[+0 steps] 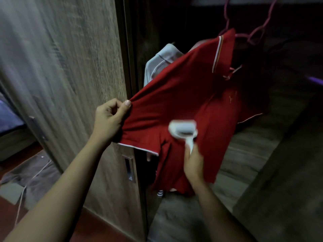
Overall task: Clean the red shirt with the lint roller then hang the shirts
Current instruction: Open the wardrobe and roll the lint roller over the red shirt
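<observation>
Single view, head-worn wide-angle: looks forward and down from the person's eye line, both forearms entering from the bottom edge, left hand [109,119] left of centre, right hand [194,161] lower centre. Close range: red shirt [183,102] fills mid-frame near the lens, lint roller [183,131] against it. Wardrobe door [61,67] crowds the left half, dark wardrobe interior [174,23] sits upper right, floor [97,229] at bottom left; verticals lean with lens distortion, whole frame motion-blurred.
</observation>
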Tool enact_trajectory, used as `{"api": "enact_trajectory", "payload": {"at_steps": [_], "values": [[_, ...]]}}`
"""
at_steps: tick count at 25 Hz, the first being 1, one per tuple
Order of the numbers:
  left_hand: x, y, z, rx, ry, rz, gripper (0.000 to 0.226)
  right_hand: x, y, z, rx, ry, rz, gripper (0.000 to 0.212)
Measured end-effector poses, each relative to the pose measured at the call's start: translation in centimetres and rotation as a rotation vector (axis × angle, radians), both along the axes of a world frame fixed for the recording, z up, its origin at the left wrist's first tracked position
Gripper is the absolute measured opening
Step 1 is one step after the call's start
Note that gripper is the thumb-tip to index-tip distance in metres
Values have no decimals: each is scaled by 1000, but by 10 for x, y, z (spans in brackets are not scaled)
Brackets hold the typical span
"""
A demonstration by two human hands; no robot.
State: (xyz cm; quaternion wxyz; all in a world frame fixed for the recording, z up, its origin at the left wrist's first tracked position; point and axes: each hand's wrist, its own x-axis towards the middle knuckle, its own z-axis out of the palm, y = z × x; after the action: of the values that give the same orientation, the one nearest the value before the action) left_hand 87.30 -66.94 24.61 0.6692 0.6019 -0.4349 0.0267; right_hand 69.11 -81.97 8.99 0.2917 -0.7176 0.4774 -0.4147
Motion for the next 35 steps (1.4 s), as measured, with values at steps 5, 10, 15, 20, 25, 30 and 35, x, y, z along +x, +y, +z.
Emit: {"api": "enact_trajectory", "payload": {"at_steps": [5,10,15,20,25,30,35], "values": [[1,0,0,2,-30,9,34,-25,14,-55,-40,-5,58,74],[0,0,-2,-1,-24,13,34,-6,-48,95,-304,-538,-155,28],[1,1,0,23,-41,17,34,9,-41,-17,-151,-180,-53,36],[2,2,1,45,-60,31,33,-7,5,-167,259,291,159,92],[1,2,2,54,-75,22,32,-12,4,-97,120,92,161,71],[1,3,5,52,-78,29,32,2,-14,26,-157,-233,104,27],[2,3,3,50,-44,7,32,32,12,-79,56,38,97,41]]}}
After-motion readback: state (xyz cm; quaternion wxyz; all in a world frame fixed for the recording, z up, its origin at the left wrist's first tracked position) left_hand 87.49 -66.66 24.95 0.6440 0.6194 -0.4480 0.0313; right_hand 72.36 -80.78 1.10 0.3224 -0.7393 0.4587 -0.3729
